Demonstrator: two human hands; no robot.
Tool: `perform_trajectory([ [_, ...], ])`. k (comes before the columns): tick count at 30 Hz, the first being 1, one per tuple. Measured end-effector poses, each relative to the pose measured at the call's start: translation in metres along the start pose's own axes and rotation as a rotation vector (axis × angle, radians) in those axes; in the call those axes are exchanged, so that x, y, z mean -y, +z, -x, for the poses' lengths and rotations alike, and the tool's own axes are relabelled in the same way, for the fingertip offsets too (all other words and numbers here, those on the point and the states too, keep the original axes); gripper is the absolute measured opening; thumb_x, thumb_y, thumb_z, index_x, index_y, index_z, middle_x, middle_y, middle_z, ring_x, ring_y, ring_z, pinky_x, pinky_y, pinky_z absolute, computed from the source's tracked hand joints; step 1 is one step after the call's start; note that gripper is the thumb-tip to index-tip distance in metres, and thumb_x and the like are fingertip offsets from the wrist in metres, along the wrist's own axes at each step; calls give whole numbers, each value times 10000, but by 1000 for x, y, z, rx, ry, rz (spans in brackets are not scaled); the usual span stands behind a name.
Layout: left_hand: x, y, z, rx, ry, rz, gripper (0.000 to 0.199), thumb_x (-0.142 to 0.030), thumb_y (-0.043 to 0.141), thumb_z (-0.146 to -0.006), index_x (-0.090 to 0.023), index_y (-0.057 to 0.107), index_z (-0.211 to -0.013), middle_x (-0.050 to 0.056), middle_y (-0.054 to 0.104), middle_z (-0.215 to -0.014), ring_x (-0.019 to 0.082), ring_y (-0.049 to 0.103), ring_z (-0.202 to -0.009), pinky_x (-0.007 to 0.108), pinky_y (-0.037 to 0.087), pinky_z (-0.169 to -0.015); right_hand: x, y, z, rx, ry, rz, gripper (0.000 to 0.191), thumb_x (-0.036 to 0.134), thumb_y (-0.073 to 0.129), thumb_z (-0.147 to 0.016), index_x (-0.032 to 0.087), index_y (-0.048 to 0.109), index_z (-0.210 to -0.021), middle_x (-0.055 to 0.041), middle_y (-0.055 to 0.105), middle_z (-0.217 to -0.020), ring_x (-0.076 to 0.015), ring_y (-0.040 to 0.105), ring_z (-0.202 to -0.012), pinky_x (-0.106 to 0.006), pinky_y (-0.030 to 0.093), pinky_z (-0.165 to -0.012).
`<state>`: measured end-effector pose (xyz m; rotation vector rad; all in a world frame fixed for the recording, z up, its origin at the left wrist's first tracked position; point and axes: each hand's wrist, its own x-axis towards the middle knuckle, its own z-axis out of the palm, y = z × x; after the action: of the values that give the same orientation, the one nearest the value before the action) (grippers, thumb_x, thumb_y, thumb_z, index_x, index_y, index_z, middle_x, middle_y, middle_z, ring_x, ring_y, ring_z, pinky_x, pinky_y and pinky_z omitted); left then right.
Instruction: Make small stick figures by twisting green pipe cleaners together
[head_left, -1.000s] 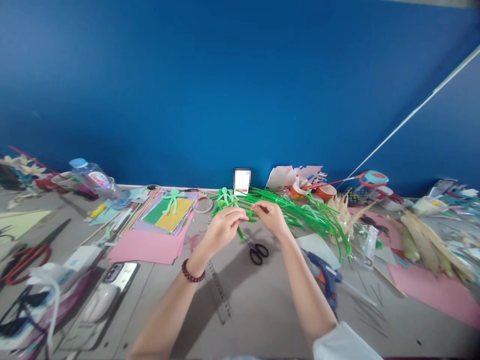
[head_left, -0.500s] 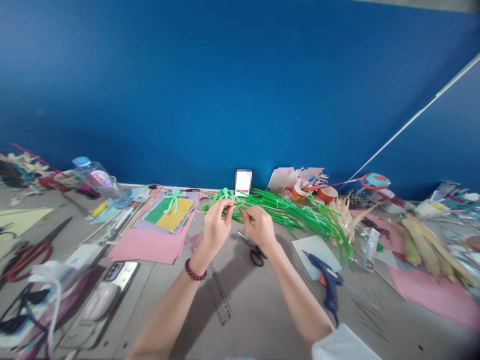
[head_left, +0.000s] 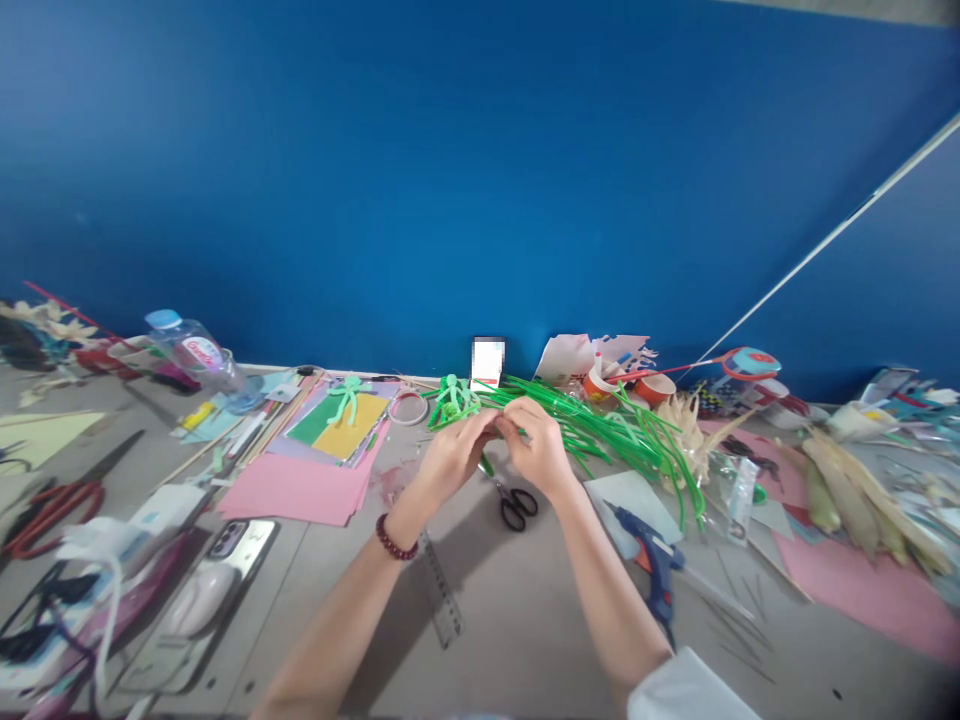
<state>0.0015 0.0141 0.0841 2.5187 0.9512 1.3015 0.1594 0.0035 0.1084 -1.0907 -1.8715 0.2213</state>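
Note:
My left hand (head_left: 452,458), with a dark red bead bracelet (head_left: 395,540) at the wrist, is closed in a pinch. My right hand (head_left: 538,450) is closed too, and the fingertips of both meet. A short green pipe cleaner (head_left: 487,466) shows just below the fingers; most of it is hidden by them. Under the hands lie black-handled scissors (head_left: 517,508), their blades partly covered. Behind the hands, a small green pipe-cleaner figure (head_left: 452,397) is beside a bundle of long green pipe cleaners (head_left: 570,412).
A clear ruler (head_left: 441,595) lies between my forearms. On the left are pink paper (head_left: 300,490), a phone (head_left: 251,545) and a bottle (head_left: 199,352). A blue glue gun (head_left: 656,570) lies right of my right forearm. A lit screen (head_left: 487,362) leans on the blue wall.
My hands have come together; the gap between their fingertips has closed. The left hand has shifted right and turned, uncovering the tape roll and more of the green figure behind.

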Motion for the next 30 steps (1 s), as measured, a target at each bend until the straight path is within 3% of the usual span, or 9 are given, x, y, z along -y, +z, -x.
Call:
perform_trajectory([
  [3, -3, 0, 1, -16, -35, 93, 419, -95, 451, -880, -211, 413, -1280, 44, 706, -922, 151, 675, -861, 258, 546, -731, -5, -2, -1, -6, 181, -124, 274, 307, 433, -888, 185, 564, -681, -29, 567, -671, -154, 530, -644, -259, 421, -594],
  [6, -5, -1, 1, -37, 3, 74, 402, -104, 474, -878, -220, 445, -1262, 43, 703, -930, 145, 673, -858, 240, 538, -721, -10, 0, -1, 83, 393, -267, 305, 387, 447, -872, 190, 558, -667, 32, 480, -514, -115, 463, -438, -232, 368, -462],
  [9, -8, -2, -1, -30, 34, 41, 371, -123, 477, -886, -224, 468, -1243, 56, 691, -995, 151, 660, -910, 254, 533, -759, -13, 3, 0, 120, 479, -346, 316, 430, 456, -857, 192, 576, -687, 57, 425, -447, -106, 410, -366, -224, 332, -413],
  [13, -13, -5, -5, 0, 33, -94, 362, -164, 475, -892, -207, 454, -1252, 85, 663, -1083, 189, 629, -991, 358, 508, -867, -13, 3, 0, 13, 356, -153, 291, 356, 452, -859, 183, 615, -692, 15, 541, -537, -126, 487, -504, -223, 373, -510],
  [17, -11, -10, -9, 49, 13, -245, 286, -177, 481, -889, -195, 540, -1169, 94, 655, -1090, 229, 588, -1051, 469, 388, -999, -12, -1, 1, -12, 240, -48, 267, 311, 442, -879, 180, 651, -777, -23, 650, -701, -140, 558, -613, -220, 403, -590],
  [23, -2, -11, -9, 142, 56, -185, 184, -227, 499, -891, -217, 634, -1017, 39, 695, -945, 192, 603, -947, 403, 401, -943, -14, -1, 4, 21, 156, -4, 280, 312, 426, -907, 195, 659, -804, -24, 670, -714, -145, 595, -621, -215, 414, -598],
  [26, -5, -9, -8, 97, 32, -235, 162, -220, 513, -879, -210, 670, -842, 24, 690, -762, 180, 612, -789, 381, 415, -856, -14, 3, 5, 10, 138, 61, 288, 310, 413, -921, 200, 661, -826, -31, 692, -781, -149, 622, -684, -211, 411, -620],
  [30, -12, -5, -7, 2, 30, -321, 184, -168, 517, -855, -211, 667, -758, 21, 680, -699, 177, 607, -741, 387, 397, -834, -15, 10, 8, -46, 105, 190, 320, 305, 377, -945, 199, 663, -851, -39, 693, -771, -153, 623, -696, -221, 399, -626],
])
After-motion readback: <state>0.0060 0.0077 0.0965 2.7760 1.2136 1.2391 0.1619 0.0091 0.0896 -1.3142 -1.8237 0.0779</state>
